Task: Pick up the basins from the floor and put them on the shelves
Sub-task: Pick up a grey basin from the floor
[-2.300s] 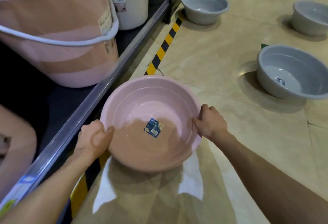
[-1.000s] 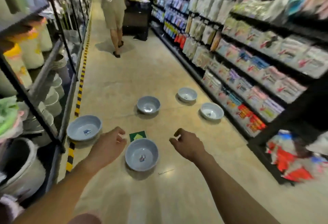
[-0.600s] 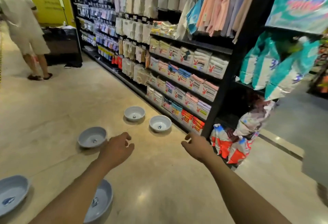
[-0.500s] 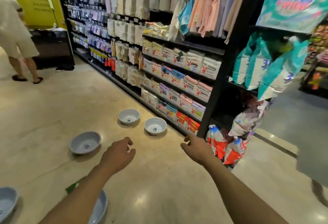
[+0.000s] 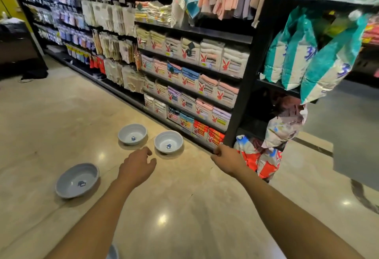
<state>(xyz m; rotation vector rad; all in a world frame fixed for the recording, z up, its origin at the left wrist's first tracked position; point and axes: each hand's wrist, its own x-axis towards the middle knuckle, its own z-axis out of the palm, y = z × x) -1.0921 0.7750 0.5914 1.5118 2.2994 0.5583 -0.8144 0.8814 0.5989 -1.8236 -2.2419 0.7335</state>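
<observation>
Three grey basins lie on the beige floor. The nearest grey basin (image 5: 77, 180) is at the lower left. A second basin (image 5: 132, 134) and a third basin (image 5: 168, 142) sit side by side close to the foot of the shelving. My left hand (image 5: 137, 168) hovers in the air just short of those two, empty, with fingers loosely curled. Beside the end post of the rack, my right hand (image 5: 228, 160) is stretched forward, holding nothing, its fingers curled in. A sliver of another basin (image 5: 112, 252) shows at the bottom edge under my left arm.
A tall black shelf rack (image 5: 254, 49) full of packed towels and hanging cloths runs along the right of the aisle. Bagged goods (image 5: 264, 162) are piled on the floor at its end. A dark counter (image 5: 18, 49) stands far left.
I let go of the pink basin at the left shelf and turned right. The view has swung to the towel rack, and both empty hands now reach toward the grey basins.
</observation>
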